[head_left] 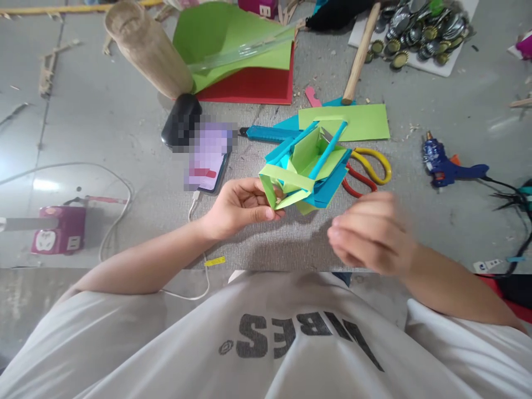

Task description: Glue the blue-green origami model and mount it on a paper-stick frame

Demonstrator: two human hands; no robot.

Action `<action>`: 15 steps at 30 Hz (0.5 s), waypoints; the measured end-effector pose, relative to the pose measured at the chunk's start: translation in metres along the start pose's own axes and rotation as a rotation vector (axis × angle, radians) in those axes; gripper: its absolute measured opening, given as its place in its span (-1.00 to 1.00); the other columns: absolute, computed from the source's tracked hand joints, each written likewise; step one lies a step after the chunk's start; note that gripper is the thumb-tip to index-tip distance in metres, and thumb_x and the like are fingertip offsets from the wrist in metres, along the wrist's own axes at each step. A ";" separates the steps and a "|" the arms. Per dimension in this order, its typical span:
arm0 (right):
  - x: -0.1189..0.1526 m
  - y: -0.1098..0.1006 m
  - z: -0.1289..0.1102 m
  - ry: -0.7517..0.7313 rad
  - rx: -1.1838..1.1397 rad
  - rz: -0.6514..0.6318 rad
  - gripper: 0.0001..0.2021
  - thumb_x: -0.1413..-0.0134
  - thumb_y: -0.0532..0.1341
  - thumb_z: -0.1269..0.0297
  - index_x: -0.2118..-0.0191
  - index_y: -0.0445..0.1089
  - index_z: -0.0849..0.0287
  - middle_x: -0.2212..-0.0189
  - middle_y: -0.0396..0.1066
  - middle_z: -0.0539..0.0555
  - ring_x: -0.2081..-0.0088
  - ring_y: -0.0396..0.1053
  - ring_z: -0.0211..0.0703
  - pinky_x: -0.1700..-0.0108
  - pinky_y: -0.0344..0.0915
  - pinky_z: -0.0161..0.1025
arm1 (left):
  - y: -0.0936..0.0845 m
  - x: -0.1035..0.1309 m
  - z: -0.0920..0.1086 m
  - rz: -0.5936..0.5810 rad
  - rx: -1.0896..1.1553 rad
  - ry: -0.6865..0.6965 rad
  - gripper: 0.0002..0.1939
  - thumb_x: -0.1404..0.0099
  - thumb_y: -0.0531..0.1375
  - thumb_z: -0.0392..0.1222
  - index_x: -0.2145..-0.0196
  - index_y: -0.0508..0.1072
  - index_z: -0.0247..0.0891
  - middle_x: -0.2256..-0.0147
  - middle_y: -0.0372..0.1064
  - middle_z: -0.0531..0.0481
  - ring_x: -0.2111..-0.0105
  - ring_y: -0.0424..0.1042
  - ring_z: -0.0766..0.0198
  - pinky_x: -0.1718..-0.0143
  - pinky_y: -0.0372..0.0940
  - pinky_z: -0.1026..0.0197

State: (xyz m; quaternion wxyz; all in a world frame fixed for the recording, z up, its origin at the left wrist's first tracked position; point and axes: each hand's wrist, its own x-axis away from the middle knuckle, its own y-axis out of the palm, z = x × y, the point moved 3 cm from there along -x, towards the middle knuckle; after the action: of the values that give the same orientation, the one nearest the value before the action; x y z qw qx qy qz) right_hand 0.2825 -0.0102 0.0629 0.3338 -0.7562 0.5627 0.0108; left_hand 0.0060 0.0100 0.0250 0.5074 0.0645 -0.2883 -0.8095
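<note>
A folded construction of green and blue paper is held above the grey table in front of me. My left hand pinches its lower left corner, at a green paper strip. To the right of the paper piece and apart from it, my right hand is blurred by motion, its fingers curled together; whether anything small is between them is hidden. Behind the piece lie a green paper rectangle, a blue cutter and scissors with red and yellow handles.
A phone and black case lie left of the piece. A wooden cylinder stands behind them. A blue glue gun lies at right, its cable trailing rightward. Bottle caps are heaped on a white board.
</note>
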 end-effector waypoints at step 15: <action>0.008 0.053 -0.030 -0.524 0.610 0.130 -0.78 -0.63 0.18 0.25 -0.11 0.51 0.26 0.33 0.69 0.04 0.43 0.54 -0.24 0.37 0.45 -0.23 | 0.013 0.003 -0.021 0.092 -0.392 0.381 -0.76 -0.30 0.65 -0.12 0.18 0.75 -0.22 0.28 0.79 -0.05 0.29 0.79 0.18 0.22 0.71 0.25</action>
State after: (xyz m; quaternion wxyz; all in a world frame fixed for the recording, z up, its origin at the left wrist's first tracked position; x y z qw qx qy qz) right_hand 0.2288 -0.0395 0.0565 0.6733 -0.5572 0.4828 0.0568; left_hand 0.0228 -0.0054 0.0151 0.5917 0.1029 -0.0280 -0.7991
